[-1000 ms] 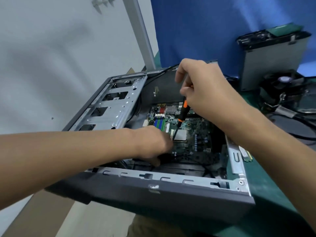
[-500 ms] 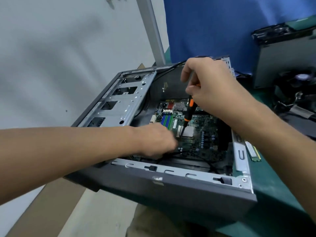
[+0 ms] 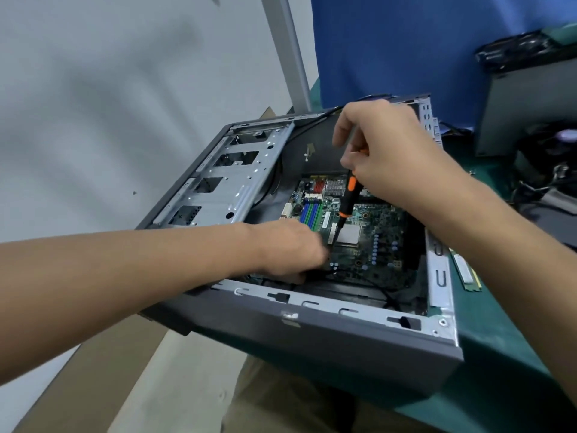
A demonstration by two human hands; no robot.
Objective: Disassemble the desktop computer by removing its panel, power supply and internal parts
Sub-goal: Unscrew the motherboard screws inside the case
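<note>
The grey computer case (image 3: 312,335) lies open on the green table, overhanging its left edge. Inside it is the green motherboard (image 3: 368,245) with blue and green memory slots (image 3: 310,212) and a silver processor (image 3: 348,235). My right hand (image 3: 387,151) grips an orange and black screwdriver (image 3: 346,201), held nearly upright with its tip down on the board's left part. My left hand (image 3: 290,248) reaches into the case beside the tip, fingers curled down at the board's near left edge; what they touch is hidden.
A silver drive cage (image 3: 224,179) fills the case's left side. A memory stick (image 3: 466,271) lies on the green table (image 3: 499,385) right of the case. Removed parts and cables (image 3: 530,120) pile up at the far right. A blue cloth hangs behind.
The view has drifted, so the case sits further right in frame. Both hands and the screwdriver keep the same place over the motherboard.
</note>
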